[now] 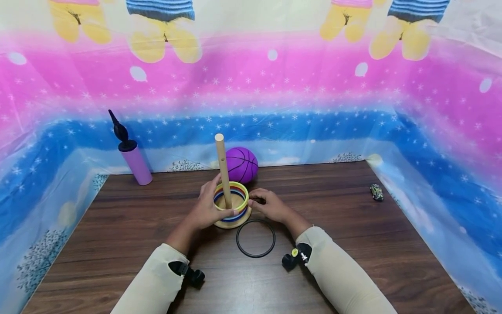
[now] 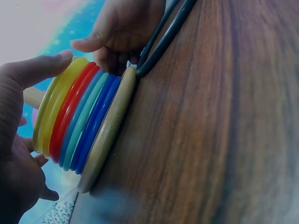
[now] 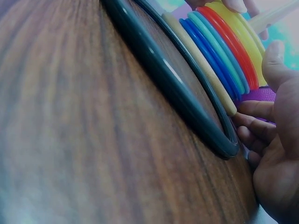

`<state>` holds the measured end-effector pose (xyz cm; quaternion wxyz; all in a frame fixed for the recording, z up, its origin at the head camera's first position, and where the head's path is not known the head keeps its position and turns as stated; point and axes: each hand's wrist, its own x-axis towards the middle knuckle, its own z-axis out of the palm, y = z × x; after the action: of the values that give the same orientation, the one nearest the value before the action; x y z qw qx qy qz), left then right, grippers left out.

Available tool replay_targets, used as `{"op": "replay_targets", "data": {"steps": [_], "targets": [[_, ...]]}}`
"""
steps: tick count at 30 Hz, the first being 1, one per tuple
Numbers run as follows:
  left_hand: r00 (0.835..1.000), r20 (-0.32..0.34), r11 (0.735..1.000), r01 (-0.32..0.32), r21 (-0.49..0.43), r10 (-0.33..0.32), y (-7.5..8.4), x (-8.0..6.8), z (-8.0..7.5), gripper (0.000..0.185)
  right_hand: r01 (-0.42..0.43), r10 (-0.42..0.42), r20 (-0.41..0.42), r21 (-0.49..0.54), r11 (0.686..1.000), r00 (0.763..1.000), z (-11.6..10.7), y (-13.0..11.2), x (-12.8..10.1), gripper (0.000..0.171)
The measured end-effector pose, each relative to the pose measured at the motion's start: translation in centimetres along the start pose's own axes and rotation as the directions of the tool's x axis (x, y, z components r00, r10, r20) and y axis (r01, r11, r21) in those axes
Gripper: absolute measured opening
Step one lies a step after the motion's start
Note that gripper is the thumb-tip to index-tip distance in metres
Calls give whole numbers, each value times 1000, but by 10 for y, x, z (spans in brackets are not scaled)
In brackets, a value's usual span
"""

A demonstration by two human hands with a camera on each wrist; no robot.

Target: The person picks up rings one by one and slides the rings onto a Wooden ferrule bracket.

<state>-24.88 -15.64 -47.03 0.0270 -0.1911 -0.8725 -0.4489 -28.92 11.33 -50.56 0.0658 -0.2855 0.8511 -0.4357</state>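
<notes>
Both hands flank a stack of coloured plastic rings point(image 1: 231, 201) on a round wooden base with an upright peg point(image 1: 222, 168): the left hand point(image 1: 208, 207) curls round the yellow top ring point(image 2: 56, 105), thumb on its rim. Right hand point(image 1: 270, 205) rests just beside the base, fingers curled against its edge, gripping nothing clearly. Touching the base on the near side, a thin black ring point(image 1: 256, 238) lies flat on the dark wooden table point(image 1: 353, 226).

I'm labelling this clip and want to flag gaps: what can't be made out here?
- Head view: the toy car is too small for detail.
- Head view: the left hand hides part of the ring stack.
- Right wrist view: the peg is cut off by the edge.
</notes>
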Motion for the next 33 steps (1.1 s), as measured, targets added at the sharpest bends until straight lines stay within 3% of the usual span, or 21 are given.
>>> {"op": "replay_targets", "data": {"steps": [6, 13, 19, 26, 33], "targets": [[999, -3, 999, 45, 14, -45, -4, -7, -7, 129, -1, 1, -4, -4, 1000, 1000, 0, 2, -1, 40], [997, -21, 992, 77, 103, -75, -19, -19, -16, 128, 19, -19, -8, 16, 1000, 1000, -1, 7, -8, 43], [992, 13, 978, 121, 169, -125, -31, -28, -23, 123, 26, -25, 24, -48, 998, 999, -6, 8, -17, 47], [981, 58, 969, 170, 180, -183, -42, -33, -21, 130, 46, -42, 92, -47, 998, 995, -14, 10, -32, 55], [978, 82, 949, 163, 268, -191, -54, -34, -14, 128, 41, -33, 155, -48, 998, 987, -17, 7, -45, 67]]}}
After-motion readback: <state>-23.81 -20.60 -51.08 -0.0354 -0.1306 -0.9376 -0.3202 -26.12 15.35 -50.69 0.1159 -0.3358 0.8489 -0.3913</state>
